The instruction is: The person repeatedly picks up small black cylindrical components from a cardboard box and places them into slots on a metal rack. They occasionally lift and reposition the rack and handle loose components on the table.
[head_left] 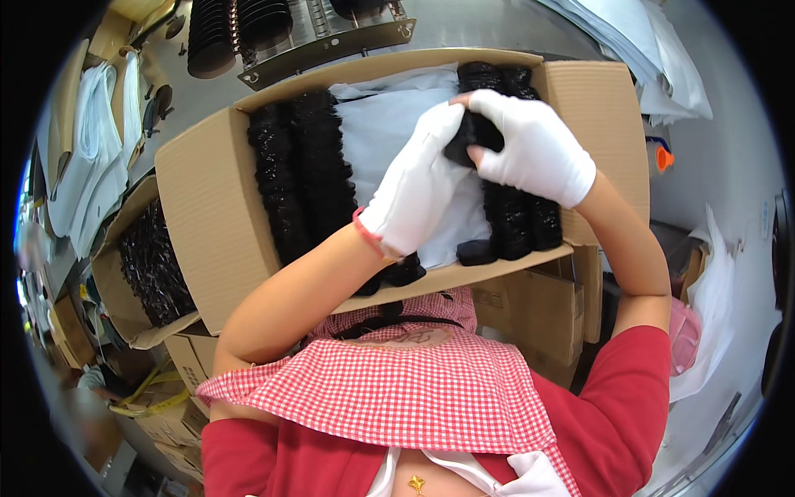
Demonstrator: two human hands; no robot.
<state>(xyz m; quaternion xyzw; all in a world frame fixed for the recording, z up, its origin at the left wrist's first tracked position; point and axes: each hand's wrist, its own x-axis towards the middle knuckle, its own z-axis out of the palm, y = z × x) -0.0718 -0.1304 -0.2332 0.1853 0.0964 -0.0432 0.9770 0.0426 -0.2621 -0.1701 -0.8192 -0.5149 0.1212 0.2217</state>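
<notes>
Pale sheets [617, 31], orange object [664, 158], pink bag [684, 338]

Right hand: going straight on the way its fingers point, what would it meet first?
Probably the left hand, whose gloved fingers lie just ahead of the fingertips of the right hand; the small black piece sits between right thumb and index finger. Depth is hard to judge.

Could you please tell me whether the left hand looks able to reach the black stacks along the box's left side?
Probably yes: the left hand is over the open box, and most of the black stacks lies uncovered.
</notes>
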